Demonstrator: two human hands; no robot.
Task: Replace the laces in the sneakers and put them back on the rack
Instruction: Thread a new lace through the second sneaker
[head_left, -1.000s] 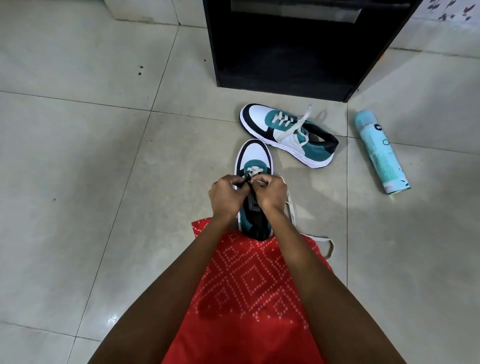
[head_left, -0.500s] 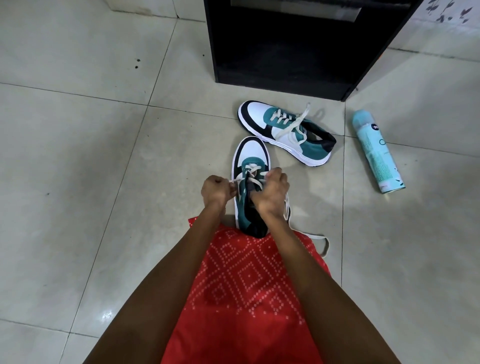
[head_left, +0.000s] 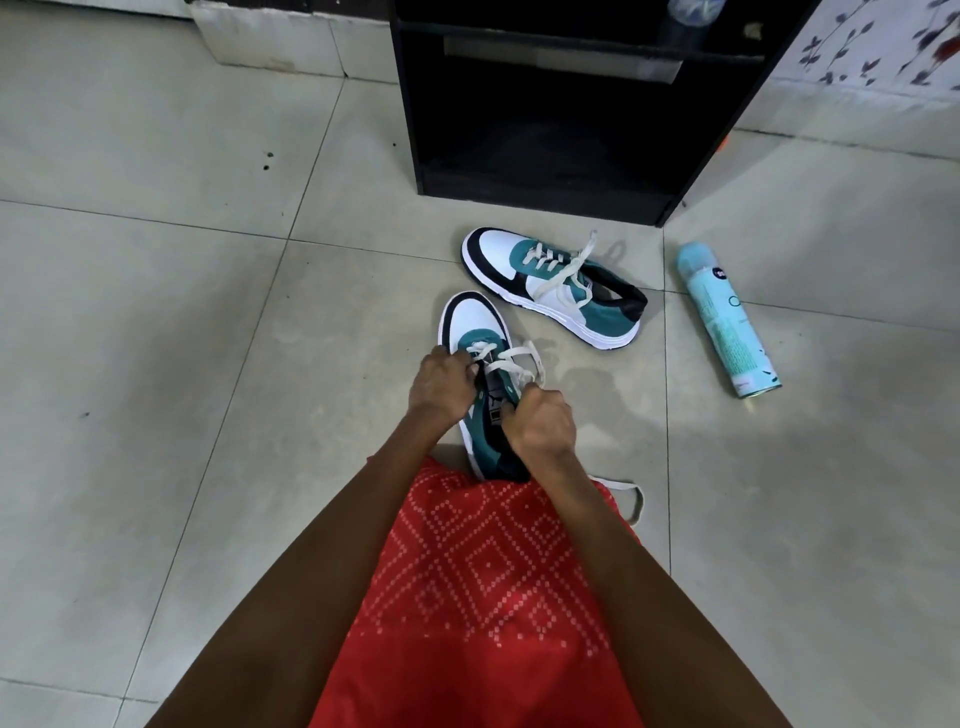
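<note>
A white, teal and black sneaker (head_left: 475, 332) stands on the tiled floor in front of me, toe pointing away. My left hand (head_left: 441, 387) grips its left side and pinches the cream lace (head_left: 511, 358) near the lower eyelets. My right hand (head_left: 540, 423) is curled round the other stretch of lace over the tongue. A loose end of that lace (head_left: 631, 501) trails on the floor at the right. The second sneaker (head_left: 556, 286), laced, lies just behind, angled right. The black rack (head_left: 561, 104) stands beyond it, its bottom shelf dark.
A light blue spray can (head_left: 727, 319) lies on the floor right of the sneakers. Red patterned cloth (head_left: 483, 597) covers my lap between my forearms. Pale floor tiles spread to the left and right.
My hands have shifted on the near sneaker: the left went to its left side, the right drew back toward me, pulling the lace taut. The view tilted up, showing more of the rack.
</note>
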